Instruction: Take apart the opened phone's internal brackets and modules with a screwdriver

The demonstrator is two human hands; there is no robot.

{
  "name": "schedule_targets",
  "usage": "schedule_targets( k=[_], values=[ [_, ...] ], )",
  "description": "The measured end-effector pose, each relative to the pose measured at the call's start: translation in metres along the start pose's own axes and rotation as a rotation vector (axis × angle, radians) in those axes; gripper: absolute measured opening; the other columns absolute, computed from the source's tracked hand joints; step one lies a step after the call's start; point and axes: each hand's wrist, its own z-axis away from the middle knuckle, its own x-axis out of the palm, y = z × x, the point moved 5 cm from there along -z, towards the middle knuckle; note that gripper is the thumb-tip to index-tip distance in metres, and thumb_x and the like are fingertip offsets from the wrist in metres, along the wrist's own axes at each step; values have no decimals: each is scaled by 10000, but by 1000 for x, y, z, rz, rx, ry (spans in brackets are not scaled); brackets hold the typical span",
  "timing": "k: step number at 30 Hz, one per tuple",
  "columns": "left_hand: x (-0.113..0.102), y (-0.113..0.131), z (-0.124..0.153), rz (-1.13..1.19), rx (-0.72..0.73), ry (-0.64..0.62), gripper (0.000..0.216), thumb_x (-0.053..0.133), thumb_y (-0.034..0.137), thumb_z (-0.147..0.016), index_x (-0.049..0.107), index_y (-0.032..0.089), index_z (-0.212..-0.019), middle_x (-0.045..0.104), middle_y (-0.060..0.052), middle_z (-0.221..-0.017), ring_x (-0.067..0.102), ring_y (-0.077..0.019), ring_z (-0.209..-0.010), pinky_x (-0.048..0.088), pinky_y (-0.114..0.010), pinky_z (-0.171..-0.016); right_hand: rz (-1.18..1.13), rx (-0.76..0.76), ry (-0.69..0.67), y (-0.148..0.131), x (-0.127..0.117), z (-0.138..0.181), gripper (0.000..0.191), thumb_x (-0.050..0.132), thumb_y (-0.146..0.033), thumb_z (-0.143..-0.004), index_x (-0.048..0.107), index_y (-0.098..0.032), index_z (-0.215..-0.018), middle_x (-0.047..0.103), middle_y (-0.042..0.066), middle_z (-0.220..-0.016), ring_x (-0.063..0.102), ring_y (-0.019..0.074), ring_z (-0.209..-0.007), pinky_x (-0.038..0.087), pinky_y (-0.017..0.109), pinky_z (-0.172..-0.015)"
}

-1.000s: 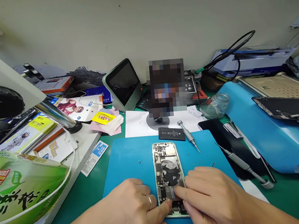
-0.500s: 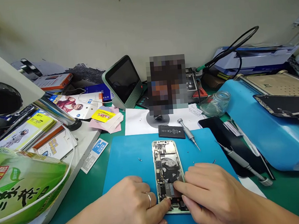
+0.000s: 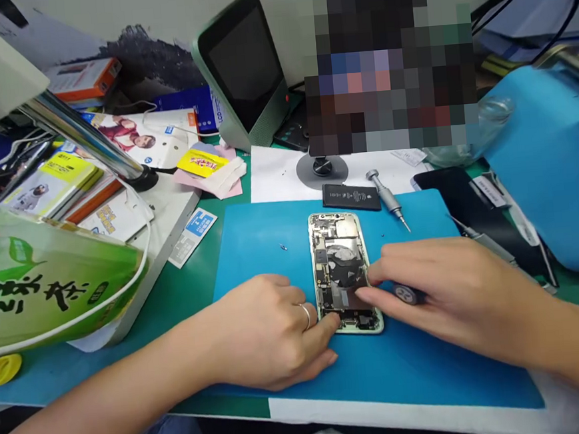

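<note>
An opened phone (image 3: 348, 292) with bare inner parts lies face up on the blue mat (image 3: 252, 247). With its index finger, my left hand (image 3: 278, 331) presses on the phone's lower left; it is open, the other fingers bent. My right hand (image 3: 435, 286) is open at the phone's right side, thumb and index apart, fingertips at the edge. Through that gap shows the dark round end of a tool (image 3: 408, 293); whether it lies on the mat or touches the palm I cannot tell. Beyond the phone are a black battery (image 3: 351, 197) and a grey screwdriver (image 3: 389, 199).
Tiny metal parts (image 3: 283, 247) lie on the mat. Right, a dark phone panel (image 3: 451, 194) and another screwdriver (image 3: 492, 241) rest near a blue machine (image 3: 551, 176). Left stand a green tea package (image 3: 48, 276) and a lamp post (image 3: 87, 139). A smart display (image 3: 241, 74) stands behind.
The view has tilted down and shifted. My right fingers have drawn back from the phone's middle towards its right edge, uncovering the dark tool end. My left index finger still presses the lower left.
</note>
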Motion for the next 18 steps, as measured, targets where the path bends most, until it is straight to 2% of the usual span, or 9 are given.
schedule_targets(
  k=[4,7,11,18],
  values=[
    [-2,1,1,-1,10,-1,272,519,319,-1053,676,139,-923,630,8,-620,586,-167,-530,381,-368,-466,32,26,-161,-5,-2,-21,313,708,-325,-948,546,-221,-701,579,-44,-599,477,111,-480,243,292,-490],
    [-3,1,1,-3,6,-5,271,517,321,-1054,681,126,-960,627,9,-621,587,-169,-535,388,-366,-467,90,26,-225,-6,3,-35,329,781,-294,-875,526,-221,-680,561,-58,-559,433,103,-431,194,286,-475],
    [-2,0,2,0,9,-33,263,515,323,-1056,663,106,-1061,645,3,-647,607,-171,-545,394,-347,-468,133,31,-271,-3,12,-44,314,776,-331,-869,541,-223,-691,552,-47,-540,433,108,-410,162,284,-460],
    [2,-1,3,11,5,-52,270,528,328,-1052,672,101,-1077,656,-2,-655,620,-172,-559,399,-335,-487,162,53,-271,-7,23,-43,404,716,-397,-917,504,-227,-618,508,-21,-481,414,125,-392,132,304,-443]
  ],
)
